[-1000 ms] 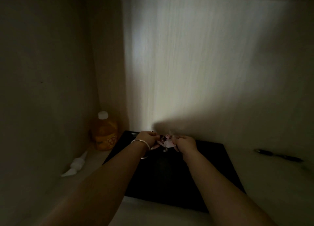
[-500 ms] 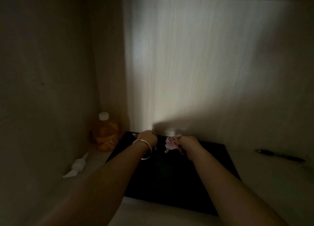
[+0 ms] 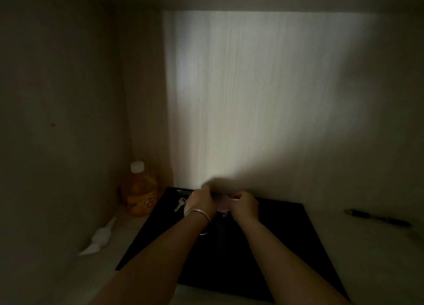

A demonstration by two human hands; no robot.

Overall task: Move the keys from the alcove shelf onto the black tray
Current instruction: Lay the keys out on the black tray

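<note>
A black tray (image 3: 286,240) lies flat on the pale alcove shelf. My left hand (image 3: 202,201), with a silver bangle on the wrist, and my right hand (image 3: 244,205) meet over the tray's far edge. Both are closed on a small bunch of keys with a pale pink charm (image 3: 222,207), most of it hidden between my fingers. A light-coloured key (image 3: 179,204) sticks out to the left of my left hand, above the tray.
An orange juice bottle (image 3: 140,190) with a white cap stands in the back left corner. A crumpled white wrapper (image 3: 99,237) lies on the shelf left of the tray. A dark pen (image 3: 376,217) rests on the shelf at the right. Alcove walls close in left and behind.
My hands have drawn closer together around the charm, which showed more plainly before. A key now pokes out left of my left hand.
</note>
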